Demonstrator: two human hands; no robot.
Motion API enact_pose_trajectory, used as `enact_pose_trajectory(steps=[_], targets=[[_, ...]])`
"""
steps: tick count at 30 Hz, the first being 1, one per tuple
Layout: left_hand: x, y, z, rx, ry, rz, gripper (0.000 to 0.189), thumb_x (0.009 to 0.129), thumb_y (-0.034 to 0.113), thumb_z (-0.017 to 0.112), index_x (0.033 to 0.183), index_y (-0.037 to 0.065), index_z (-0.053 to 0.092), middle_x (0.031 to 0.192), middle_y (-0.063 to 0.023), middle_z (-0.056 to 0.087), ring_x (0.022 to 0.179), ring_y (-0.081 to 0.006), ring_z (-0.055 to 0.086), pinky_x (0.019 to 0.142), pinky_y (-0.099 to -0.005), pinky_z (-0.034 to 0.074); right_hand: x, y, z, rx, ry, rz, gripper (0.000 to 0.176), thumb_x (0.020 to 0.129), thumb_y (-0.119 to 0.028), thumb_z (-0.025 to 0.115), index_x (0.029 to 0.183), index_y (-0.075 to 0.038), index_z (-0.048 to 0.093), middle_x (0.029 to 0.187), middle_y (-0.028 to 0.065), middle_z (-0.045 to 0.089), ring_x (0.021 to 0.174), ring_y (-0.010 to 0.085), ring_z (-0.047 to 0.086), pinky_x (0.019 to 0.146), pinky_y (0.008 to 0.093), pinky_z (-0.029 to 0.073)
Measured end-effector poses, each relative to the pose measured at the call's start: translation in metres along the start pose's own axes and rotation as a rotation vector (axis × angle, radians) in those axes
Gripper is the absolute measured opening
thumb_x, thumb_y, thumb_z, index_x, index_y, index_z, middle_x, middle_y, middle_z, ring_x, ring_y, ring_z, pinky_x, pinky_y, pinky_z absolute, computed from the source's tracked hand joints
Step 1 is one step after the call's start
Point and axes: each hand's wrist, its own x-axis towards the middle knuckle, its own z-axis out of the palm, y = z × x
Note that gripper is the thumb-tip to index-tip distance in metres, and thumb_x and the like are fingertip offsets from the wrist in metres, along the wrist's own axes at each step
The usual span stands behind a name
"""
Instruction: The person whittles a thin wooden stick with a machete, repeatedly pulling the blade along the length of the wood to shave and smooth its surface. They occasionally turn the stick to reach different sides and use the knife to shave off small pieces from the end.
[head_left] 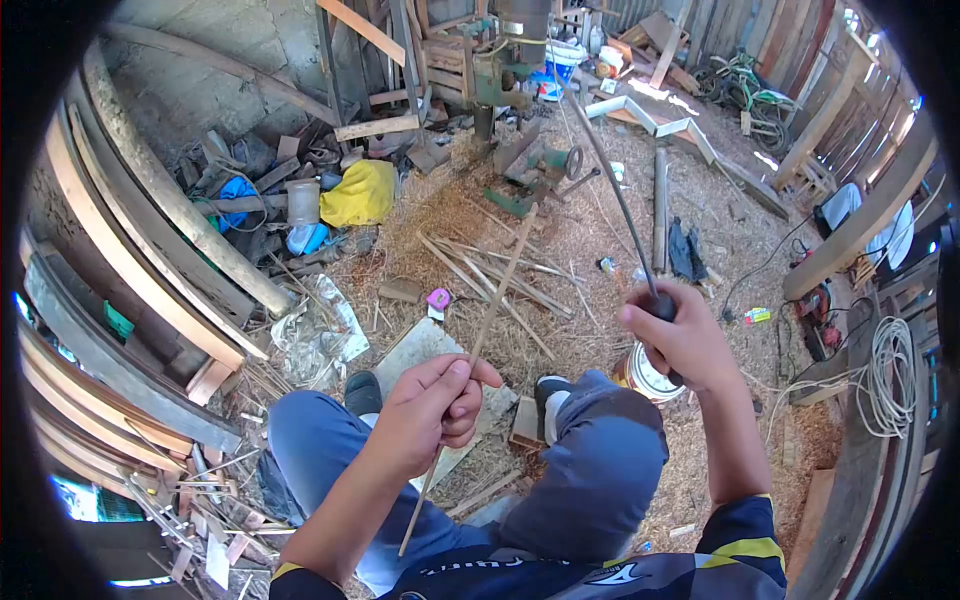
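Observation:
My left hand (432,410) pinches a thin bamboo stick (497,300) that slants up and away over my knees. My right hand (683,340) is closed around the dark handle of a long thin blade (612,180), which points up and to the left, away from me. The stick and the blade are apart, about a hand's width between them at my hands. I am seated, with my blue-trousered legs (590,460) and dark shoes below both hands.
A small tin can (643,377) stands on the ground by my right knee. Loose bamboo strips (500,280) lie on the shaving-covered floor ahead. Curved planks (150,260) are stacked at left, a green machine (510,70) stands ahead, and coiled rope (890,375) hangs at right.

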Motion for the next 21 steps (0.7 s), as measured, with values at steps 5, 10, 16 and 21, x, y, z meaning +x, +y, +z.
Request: enact_pose_trajectory(steps=[5, 10, 16, 21], targets=[[-0.012, 0.007, 0.007, 0.055, -0.065, 0.010, 0.036, 0.115, 0.028, 0.043, 0.124, -0.002, 0.061, 0.072, 0.0053, 0.041, 0.053, -0.0043, 0.032, 0.048, -0.0220, 0.027, 0.011, -0.046, 0.041, 0.300, -0.096, -0.049, 0.031, 0.097, -0.021, 0.076, 0.113, 0.002, 0.064, 0.066, -0.0013, 0.055, 0.042, 0.0064, 0.045, 0.039, 0.0245, 0.034], [-0.010, 0.013, -0.009, 0.085, -0.129, -0.015, 0.036, 0.115, 0.027, 0.042, 0.128, -0.001, 0.062, 0.072, 0.0046, 0.049, 0.054, -0.0041, 0.035, 0.048, -0.0224, 0.029, 0.037, -0.053, 0.088, 0.406, -0.082, -0.122, 0.024, 0.094, -0.021, 0.078, 0.097, -0.002, 0.065, 0.066, 0.0004, 0.058, 0.042, 0.0095, 0.048, 0.040, 0.0279, 0.037], [-0.022, 0.011, -0.027, 0.616, 0.226, 0.575, 0.029, 0.110, 0.024, 0.054, 0.124, -0.001, 0.061, 0.085, -0.0044, 0.063, 0.076, -0.0128, 0.056, 0.069, -0.0296, 0.047, 0.063, -0.066, 0.098, 0.412, -0.055, -0.133, 0.018, 0.095, -0.016, 0.072, 0.088, -0.004, 0.061, 0.072, 0.0044, 0.063, 0.043, 0.0121, 0.051, 0.041, 0.0305, 0.038], [-0.045, -0.021, -0.047, 0.493, 0.311, 0.602, 0.035, 0.109, 0.030, 0.057, 0.126, 0.000, 0.061, 0.110, -0.0093, 0.069, 0.103, -0.0196, 0.066, 0.089, -0.0338, 0.052, 0.072, -0.057, 0.111, 0.556, -0.005, -0.112, 0.018, 0.096, -0.019, 0.071, 0.090, -0.006, 0.061, 0.076, 0.0044, 0.064, 0.049, 0.0117, 0.050, 0.046, 0.0312, 0.040]])
